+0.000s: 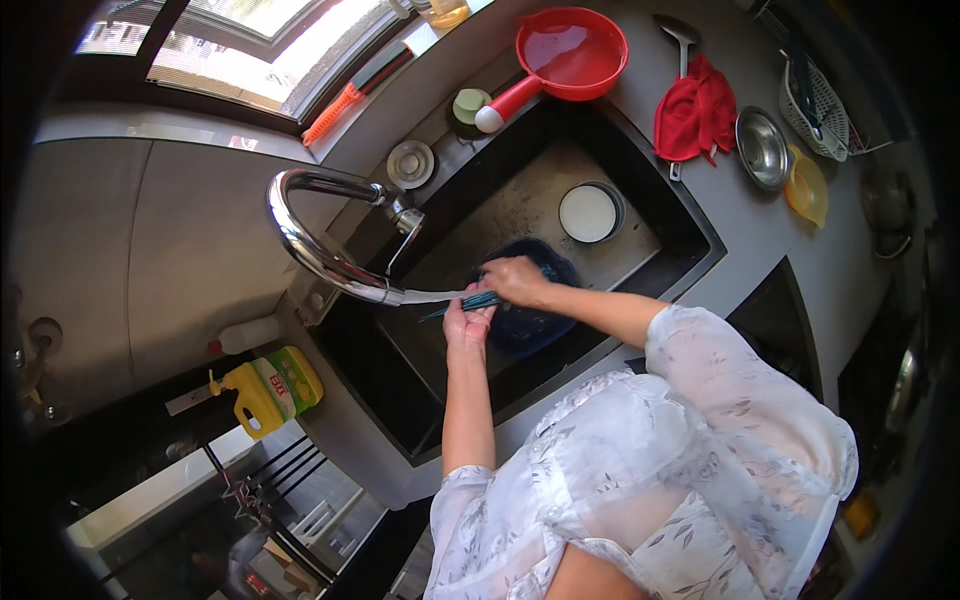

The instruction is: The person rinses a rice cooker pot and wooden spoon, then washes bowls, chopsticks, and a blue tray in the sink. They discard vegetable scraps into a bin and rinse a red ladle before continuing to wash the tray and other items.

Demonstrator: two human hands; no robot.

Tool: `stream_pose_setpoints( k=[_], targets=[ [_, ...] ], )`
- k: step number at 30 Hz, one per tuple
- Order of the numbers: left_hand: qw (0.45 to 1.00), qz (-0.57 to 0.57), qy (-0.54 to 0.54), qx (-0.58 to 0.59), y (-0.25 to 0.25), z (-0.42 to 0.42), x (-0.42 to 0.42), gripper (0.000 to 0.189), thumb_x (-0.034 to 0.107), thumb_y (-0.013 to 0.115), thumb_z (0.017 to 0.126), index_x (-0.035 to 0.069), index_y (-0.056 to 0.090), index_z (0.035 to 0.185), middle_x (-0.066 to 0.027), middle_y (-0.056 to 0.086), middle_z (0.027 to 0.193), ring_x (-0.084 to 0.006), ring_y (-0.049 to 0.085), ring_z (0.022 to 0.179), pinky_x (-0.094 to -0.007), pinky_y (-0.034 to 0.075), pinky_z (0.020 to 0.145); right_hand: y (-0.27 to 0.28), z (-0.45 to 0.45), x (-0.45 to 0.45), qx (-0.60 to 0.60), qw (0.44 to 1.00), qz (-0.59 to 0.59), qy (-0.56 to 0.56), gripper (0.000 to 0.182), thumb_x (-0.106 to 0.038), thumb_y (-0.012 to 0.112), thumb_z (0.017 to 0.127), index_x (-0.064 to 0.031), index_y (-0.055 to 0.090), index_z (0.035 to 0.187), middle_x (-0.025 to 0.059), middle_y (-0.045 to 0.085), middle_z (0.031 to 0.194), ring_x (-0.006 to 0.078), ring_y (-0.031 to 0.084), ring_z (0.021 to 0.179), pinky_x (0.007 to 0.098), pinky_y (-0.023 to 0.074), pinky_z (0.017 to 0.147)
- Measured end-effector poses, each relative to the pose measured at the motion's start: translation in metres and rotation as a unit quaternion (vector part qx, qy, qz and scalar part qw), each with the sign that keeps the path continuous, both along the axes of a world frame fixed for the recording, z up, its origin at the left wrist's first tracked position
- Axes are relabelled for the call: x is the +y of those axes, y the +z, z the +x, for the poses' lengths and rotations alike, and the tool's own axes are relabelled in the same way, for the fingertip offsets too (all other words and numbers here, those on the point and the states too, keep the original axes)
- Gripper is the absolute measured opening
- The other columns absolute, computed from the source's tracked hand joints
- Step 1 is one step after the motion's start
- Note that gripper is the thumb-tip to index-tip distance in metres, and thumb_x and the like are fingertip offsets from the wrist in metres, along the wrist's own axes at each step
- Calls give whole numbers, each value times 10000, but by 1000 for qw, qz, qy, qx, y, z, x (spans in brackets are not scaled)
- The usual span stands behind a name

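Note:
My left hand [468, 324] holds a bundle of thin teal sticks [480, 301], which look like chopsticks, in the stream of water [431, 297] from the curved chrome faucet [322, 259]. Over the same bundle, my right hand [516, 282] has its fingers curled, and it hides part of the sticks. Beneath both hands a dark blue basin [536, 330] sits in the dark-walled sink [412, 352]. A round container with a white top [588, 214] stands on the sink floor beyond the basin.
A red dipper [574, 52] rests at the sink's back rim. To the right lie a red cloth [697, 109], a metal bowl [762, 148], a yellow strainer [808, 187] and a white basket [814, 105]. A yellow detergent jug [270, 390] is at the left; an orange-handled brush [356, 94] lies on the windowsill.

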State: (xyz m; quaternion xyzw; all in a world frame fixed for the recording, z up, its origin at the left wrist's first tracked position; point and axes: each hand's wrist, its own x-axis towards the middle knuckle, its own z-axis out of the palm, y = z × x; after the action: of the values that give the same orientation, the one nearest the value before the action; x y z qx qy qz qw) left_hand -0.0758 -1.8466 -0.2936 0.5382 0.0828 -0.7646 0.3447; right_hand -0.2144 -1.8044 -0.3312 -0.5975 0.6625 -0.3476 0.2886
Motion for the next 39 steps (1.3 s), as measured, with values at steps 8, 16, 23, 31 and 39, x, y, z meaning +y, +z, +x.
stream_pose_setpoints(
  k=[8, 16, 23, 31, 39],
  targets=[
    [998, -57, 35, -16, 8, 7, 0, 320, 255, 381, 936, -12, 447, 1101, -209, 510, 1147, -360, 470, 1107, -513, 384, 940, 5, -19, 16, -616, 695, 292, -228, 202, -234, 478, 848, -71, 583, 904, 66, 592, 856, 206, 590, 817, 393, 515, 692],
    [958, -282, -48, 0, -15, -17, 48, 212, 147, 422, 925, 8, 512, 1056, -128, 538, 1114, -235, 490, 1063, -372, 327, 999, 9, 23, 11, -375, 877, 245, -176, 211, -147, 437, 814, -89, 639, 820, 107, 640, 834, 249, 614, 744, 354, 473, 694],
    [935, -185, -35, 299, 11, -25, 48, 559, 492, 382, 881, 120, 361, 1299, -90, 355, 1352, -254, 297, 1267, -420, 208, 1061, 16, 40, -6, -18, 984, 175, -24, 321, -322, 418, 828, -93, 546, 1013, 124, 517, 1175, 308, 478, 1082, 546, 391, 826],
    [950, -237, -160, 127, 17, -48, 67, 407, 285, 351, 941, 30, 398, 1253, -106, 428, 1292, -262, 384, 1211, -389, 263, 1046, 9, 16, 27, 63, 970, 182, -150, 306, -314, 387, 856, -111, 566, 999, 111, 507, 1134, 308, 391, 1159, 477, 347, 882],
    [880, -336, -330, -62, 20, -66, 84, 227, 144, 463, 907, 41, 503, 1104, -55, 571, 1032, -157, 531, 943, -287, 402, 862, 21, -23, 62, -122, 969, 89, -194, 422, -313, 392, 889, -20, 483, 1178, 175, 511, 1178, 304, 510, 1044, 389, 407, 873]
  ],
)
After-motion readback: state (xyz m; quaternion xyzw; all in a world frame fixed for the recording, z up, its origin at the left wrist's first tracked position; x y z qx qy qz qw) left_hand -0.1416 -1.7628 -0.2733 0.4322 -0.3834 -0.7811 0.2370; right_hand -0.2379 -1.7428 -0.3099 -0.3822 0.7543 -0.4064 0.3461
